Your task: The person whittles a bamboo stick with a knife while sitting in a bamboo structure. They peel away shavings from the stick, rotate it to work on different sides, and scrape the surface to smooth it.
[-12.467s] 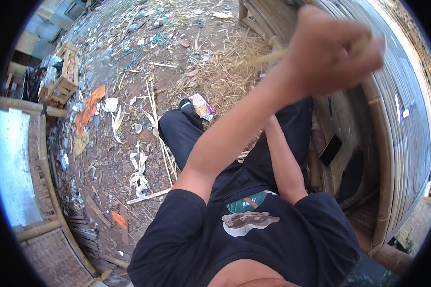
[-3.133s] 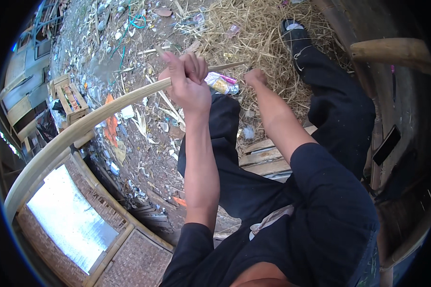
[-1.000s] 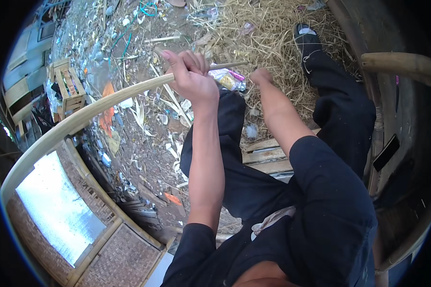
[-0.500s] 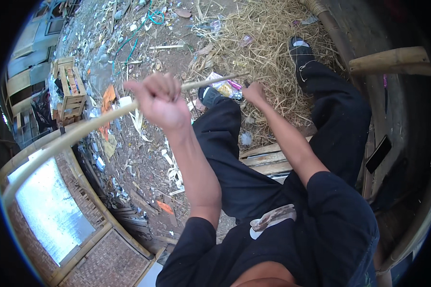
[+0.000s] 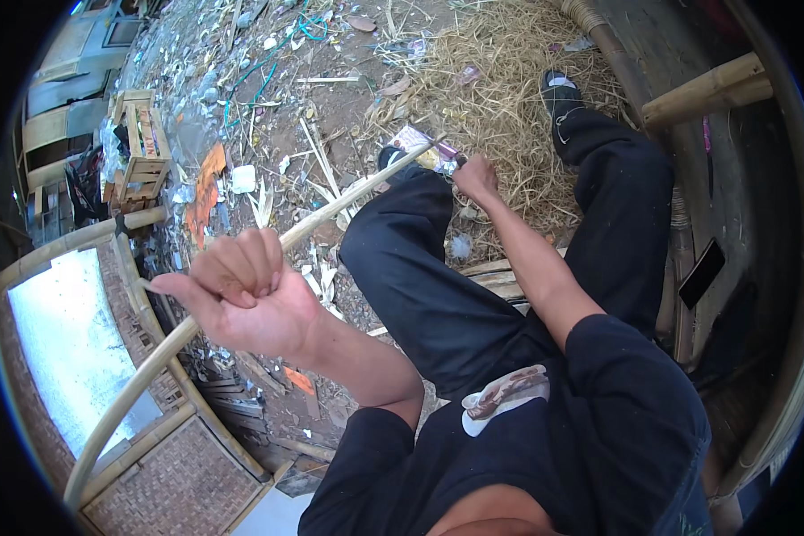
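A long, pale, peeled stick [image 5: 353, 195] runs slantwise from the lower left edge up to a thin tip between my feet. My left hand [image 5: 252, 288] is closed round it, palm turned up and thumb stretched out to the left. Close to the tip, my right hand [image 5: 476, 178] is closed in a fist on a small dark tool; only a short dark part shows above the fingers, so its kind cannot be told. Whether the tool touches the stick is unclear.
Dry straw shavings [image 5: 518, 107] cover the ground by my right foot. Litter lies to the left, with a wooden crate [image 5: 143, 152] behind. A woven bamboo panel [image 5: 174, 482] stands at lower left, a bamboo pole [image 5: 710, 92] at right. A dark phone [image 5: 702, 274] lies right of my leg.
My left hand has come down and to the left, nearer to me, and the stick now slants more steeply. My right hand has barely moved.
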`<state>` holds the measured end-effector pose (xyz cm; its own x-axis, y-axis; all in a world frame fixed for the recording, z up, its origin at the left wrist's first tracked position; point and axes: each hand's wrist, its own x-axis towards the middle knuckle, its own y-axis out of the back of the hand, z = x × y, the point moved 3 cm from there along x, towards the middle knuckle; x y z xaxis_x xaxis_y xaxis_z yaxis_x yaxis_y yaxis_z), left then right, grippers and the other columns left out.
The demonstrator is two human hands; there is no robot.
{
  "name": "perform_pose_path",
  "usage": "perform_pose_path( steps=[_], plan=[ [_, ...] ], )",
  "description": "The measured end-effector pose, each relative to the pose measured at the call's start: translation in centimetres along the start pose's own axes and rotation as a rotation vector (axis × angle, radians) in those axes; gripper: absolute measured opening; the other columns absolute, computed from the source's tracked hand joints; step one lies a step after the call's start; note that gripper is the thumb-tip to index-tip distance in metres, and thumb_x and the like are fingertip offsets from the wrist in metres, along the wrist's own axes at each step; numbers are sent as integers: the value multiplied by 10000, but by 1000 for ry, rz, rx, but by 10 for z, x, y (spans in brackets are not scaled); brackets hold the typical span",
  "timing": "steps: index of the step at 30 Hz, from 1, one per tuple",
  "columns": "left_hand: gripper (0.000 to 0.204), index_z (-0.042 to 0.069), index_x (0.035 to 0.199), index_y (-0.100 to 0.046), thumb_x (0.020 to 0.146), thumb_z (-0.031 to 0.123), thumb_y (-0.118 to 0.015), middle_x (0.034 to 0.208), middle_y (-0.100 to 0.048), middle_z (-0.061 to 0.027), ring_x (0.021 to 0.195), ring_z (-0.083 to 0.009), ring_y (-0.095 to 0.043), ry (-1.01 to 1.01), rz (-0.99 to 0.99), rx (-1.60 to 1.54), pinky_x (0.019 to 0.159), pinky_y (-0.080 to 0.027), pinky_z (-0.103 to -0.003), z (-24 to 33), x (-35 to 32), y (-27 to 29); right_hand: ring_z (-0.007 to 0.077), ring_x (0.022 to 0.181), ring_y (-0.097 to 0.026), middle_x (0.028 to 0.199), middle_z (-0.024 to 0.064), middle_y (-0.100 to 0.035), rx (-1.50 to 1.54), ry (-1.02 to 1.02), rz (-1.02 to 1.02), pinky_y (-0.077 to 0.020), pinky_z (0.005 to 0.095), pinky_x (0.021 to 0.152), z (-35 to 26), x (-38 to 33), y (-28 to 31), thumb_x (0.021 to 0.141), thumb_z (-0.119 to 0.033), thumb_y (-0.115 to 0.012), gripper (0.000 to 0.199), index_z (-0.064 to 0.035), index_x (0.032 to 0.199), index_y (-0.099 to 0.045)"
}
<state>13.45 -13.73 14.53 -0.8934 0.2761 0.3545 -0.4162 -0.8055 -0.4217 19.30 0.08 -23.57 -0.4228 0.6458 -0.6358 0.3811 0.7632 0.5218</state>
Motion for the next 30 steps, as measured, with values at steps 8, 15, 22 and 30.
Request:
perform_pose_path(
  steps=[8,15,22,30],
  plan=[
    [594,139,485,-246,995,444,-256,436,-185,35,393,-85,-90,-84,164,42,419,-91,-256,8,-42,37,356,940,-632,976,226,-647,-145,34,-41,-510,408,804,1,31,-13,755,-222,-607,276,-11,919,-676],
    [537,176,519,-166,1006,395,-221,480,-129,47,444,-98,-108,-421,252,56,451,-129,-267,98,-30,74,246,710,-642,818,144,-648,41,-192,91,-499,373,612,89,104,42,803,-339,-621,345,-7,894,-646],
    [592,145,489,-230,986,467,-239,450,-187,23,429,-104,-162,-281,416,-33,464,-160,-266,22,-67,94,42,376,-271,826,79,-641,1087,-62,-752,-226,190,342,-50,-6,42,828,-616,-514,622,-9,943,-587],
    [549,78,761,-519,981,485,-223,675,-482,-40,622,-177,-488,-90,407,218,708,-420,-312,3,-116,93,37,434,-312,858,87,-615,1347,135,-620,-299,185,403,-94,-44,97,943,-246,-496,267,15,943,-551]
  ],
)
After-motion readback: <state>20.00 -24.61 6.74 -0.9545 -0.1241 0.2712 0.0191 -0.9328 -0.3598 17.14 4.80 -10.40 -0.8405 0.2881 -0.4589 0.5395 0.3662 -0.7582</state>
